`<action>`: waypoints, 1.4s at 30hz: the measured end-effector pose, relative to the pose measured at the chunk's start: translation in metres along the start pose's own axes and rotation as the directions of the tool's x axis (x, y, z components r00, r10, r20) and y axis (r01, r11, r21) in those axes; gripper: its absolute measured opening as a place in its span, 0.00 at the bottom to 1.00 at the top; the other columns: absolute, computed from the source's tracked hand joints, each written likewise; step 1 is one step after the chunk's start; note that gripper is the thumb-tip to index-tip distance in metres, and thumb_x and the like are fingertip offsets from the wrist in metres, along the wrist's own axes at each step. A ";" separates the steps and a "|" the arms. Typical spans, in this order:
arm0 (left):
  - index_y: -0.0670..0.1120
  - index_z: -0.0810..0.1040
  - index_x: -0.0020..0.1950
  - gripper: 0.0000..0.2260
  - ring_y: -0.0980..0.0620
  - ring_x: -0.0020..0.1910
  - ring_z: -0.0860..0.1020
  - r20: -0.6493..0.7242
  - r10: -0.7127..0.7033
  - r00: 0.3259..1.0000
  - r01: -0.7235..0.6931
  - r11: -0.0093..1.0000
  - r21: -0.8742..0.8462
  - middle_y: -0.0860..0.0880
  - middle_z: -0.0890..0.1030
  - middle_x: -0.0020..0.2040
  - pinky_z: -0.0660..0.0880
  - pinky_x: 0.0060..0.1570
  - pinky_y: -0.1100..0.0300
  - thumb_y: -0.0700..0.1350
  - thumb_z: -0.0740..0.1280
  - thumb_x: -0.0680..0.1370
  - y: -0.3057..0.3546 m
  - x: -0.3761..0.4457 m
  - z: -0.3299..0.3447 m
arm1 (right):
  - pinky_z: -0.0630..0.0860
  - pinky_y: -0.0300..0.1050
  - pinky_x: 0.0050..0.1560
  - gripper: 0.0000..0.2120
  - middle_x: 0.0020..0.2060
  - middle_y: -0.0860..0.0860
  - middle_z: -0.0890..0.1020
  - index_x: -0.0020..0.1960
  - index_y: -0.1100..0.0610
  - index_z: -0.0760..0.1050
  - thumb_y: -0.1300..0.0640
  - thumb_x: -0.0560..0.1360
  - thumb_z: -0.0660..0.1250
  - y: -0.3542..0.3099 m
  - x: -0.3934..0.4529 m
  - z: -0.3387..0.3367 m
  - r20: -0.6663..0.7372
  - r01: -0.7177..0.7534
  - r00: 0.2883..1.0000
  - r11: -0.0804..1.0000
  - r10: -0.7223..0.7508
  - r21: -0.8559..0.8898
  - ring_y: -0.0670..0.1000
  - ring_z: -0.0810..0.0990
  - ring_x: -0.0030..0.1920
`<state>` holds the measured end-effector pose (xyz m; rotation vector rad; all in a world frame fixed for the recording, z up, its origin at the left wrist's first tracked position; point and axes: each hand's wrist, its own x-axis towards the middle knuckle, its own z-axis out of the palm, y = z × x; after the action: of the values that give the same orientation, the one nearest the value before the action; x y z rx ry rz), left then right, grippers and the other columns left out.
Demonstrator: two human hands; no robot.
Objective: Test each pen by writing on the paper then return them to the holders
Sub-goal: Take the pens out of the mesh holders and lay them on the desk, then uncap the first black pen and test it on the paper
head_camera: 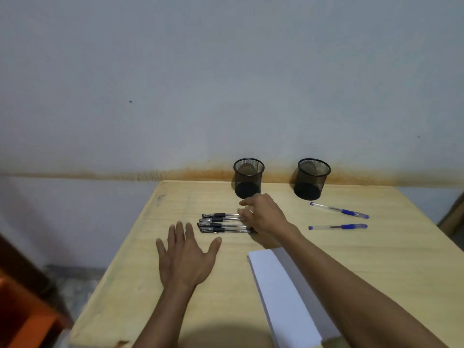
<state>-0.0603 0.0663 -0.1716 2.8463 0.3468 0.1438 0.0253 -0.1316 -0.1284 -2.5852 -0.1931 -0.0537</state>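
Several black-capped pens (pixel 222 223) lie side by side on the wooden table (pixel 140 285). My right hand (pixel 263 216) reaches over their right ends, fingertips touching the uppermost pen; whether it grips one I cannot tell. My left hand (pixel 187 254) rests flat and open on the table just left of and below the pens. Two blue pens, one (pixel 339 210) above the other (pixel 337 226), lie to the right. Two black mesh holders, a left one (pixel 248 177) and a right one (pixel 312 178), stand empty at the table's back edge. A white stack of paper (pixel 278 290) lies under my right forearm.
A pale wall rises directly behind the table. An orange piece of furniture (pixel 22 315) stands at the lower left below the table's left edge. A brown object (pixel 453 219) shows at the right edge.
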 end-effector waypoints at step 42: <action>0.51 0.85 0.49 0.06 0.62 0.47 0.80 -0.299 0.422 0.856 -0.500 0.526 -0.689 0.59 0.83 0.44 0.70 0.45 0.74 0.41 0.74 0.75 0.114 -0.050 -0.053 | 0.81 0.45 0.45 0.02 0.37 0.49 0.87 0.47 0.56 0.85 0.57 0.76 0.75 0.041 -0.134 -0.097 -0.121 0.010 0.963 0.421 0.239 0.907 0.48 0.85 0.40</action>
<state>-0.0903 -0.0390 -0.0928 2.0086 -0.4087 0.4216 -0.1010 -0.2338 -0.0774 -1.4414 0.0587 -0.1566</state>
